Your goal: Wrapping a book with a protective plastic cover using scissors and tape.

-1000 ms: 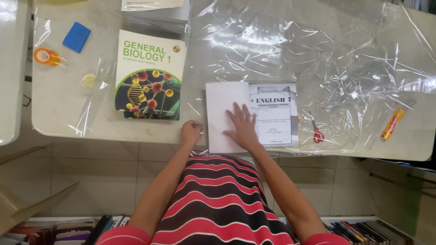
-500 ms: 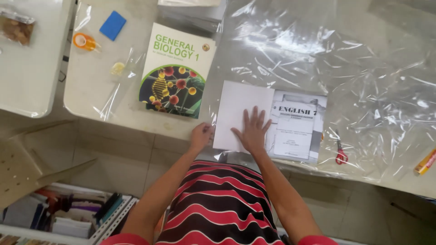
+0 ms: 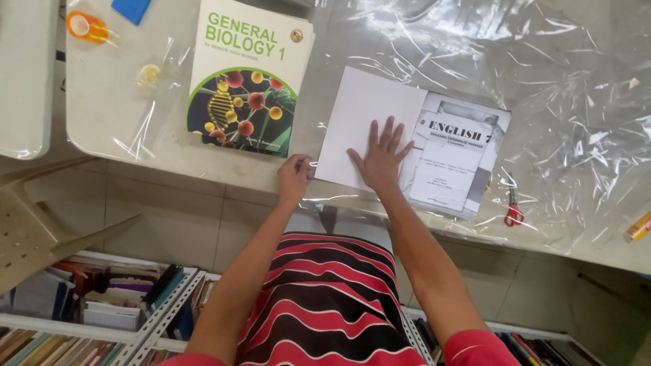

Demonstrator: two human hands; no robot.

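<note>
An opened grey booklet (image 3: 456, 157) lies on a large clear plastic sheet (image 3: 542, 81) on the pale table (image 3: 102, 108). Its white inner cover (image 3: 363, 112) is folded out to the left. My right hand (image 3: 381, 156) presses flat on that cover, fingers spread. My left hand (image 3: 294, 177) is curled at the table's near edge, pinching the plastic beside the cover's lower left corner.
A green-and-white textbook (image 3: 245, 78) lies left of the booklet. Red-handled scissors (image 3: 513, 211) sit right of it. An orange tape dispenser (image 3: 87, 27), a blue pad (image 3: 130, 8) and a yellow tape roll (image 3: 149, 73) are far left. Shelves of books (image 3: 95, 305) stand below.
The view has shifted, so everything sits further right and lower in the frame. My hands keep the same hold; the right stays flat on the cover, the left at its corner.
</note>
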